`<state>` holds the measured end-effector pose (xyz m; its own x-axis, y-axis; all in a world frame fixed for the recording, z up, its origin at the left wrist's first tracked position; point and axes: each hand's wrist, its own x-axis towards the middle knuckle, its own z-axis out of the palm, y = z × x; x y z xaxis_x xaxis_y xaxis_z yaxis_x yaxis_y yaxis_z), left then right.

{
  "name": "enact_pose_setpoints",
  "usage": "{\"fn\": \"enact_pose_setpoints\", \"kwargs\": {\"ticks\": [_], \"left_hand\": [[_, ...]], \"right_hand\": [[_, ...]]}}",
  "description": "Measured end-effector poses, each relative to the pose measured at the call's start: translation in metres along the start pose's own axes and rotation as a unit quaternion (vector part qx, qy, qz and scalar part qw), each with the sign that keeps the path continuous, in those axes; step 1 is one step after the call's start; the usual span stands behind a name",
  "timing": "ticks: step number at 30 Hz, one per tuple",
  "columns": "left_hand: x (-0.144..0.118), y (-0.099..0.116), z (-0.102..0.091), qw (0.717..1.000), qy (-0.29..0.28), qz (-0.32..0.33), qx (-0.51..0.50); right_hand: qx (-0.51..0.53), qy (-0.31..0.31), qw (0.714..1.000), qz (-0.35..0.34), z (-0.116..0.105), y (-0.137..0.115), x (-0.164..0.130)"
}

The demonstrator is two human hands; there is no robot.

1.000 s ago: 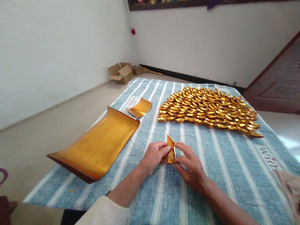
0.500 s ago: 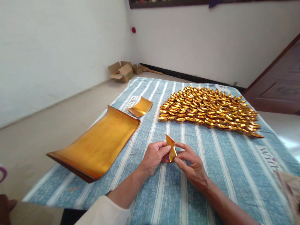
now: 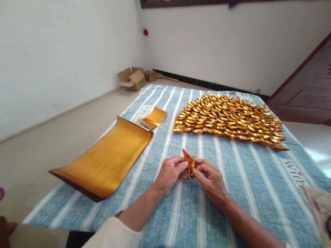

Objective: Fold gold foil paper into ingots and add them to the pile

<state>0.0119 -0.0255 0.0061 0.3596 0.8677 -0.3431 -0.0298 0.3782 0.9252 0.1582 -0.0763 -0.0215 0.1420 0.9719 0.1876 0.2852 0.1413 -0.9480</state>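
Between my two hands is a small piece of folded gold paper [image 3: 189,159], its pointed tip sticking up. My left hand [image 3: 171,172] pinches its left side with the thumb on top. My right hand [image 3: 210,179] grips the right side, thumb and fingers pressed against the fold. The fingertips partly cover the paper's lower end. Beyond my hands, many folded gold paper ingots [image 3: 230,119] stand in close rows. On the left lies a large curled stack of gold paper sheets [image 3: 106,158], with a smaller gold sheet [image 3: 154,117] past its far end.
A blue-and-white striped cloth [image 3: 160,206] covers the table. Open cardboard boxes [image 3: 133,80] sit on the floor by the far corner. A brown door [image 3: 305,89] stands at the right. Something beige [image 3: 317,203] lies at the table's right edge.
The right thumb has moved up and inward, bending the paper's right side and lower end. The lower tip no longer points out plainly. The view has shifted slightly.
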Motion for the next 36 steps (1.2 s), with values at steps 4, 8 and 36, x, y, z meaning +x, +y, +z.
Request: {"fn": "enact_pose_setpoints", "kwargs": {"ticks": [4, 8, 36], "left_hand": [[0.0006, -0.0014, 0.0005, 1.000, -0.003, 0.001, 0.004], [0.0001, -0.0015, 0.0010, 1.000, -0.008, 0.005, 0.013], [0.0002, -0.0039, 0.0018, 1.000, -0.020, -0.008, 0.000]], "right_hand": [[0.001, 0.007, 1.000, -0.010, 0.0011, -0.0002, 0.0006], [-0.001, 0.013, 1.000, -0.022, 0.0017, -0.0006, 0.0007], [-0.128, 0.013, 0.977, -0.171, -0.0005, 0.0065, -0.0012]]}}
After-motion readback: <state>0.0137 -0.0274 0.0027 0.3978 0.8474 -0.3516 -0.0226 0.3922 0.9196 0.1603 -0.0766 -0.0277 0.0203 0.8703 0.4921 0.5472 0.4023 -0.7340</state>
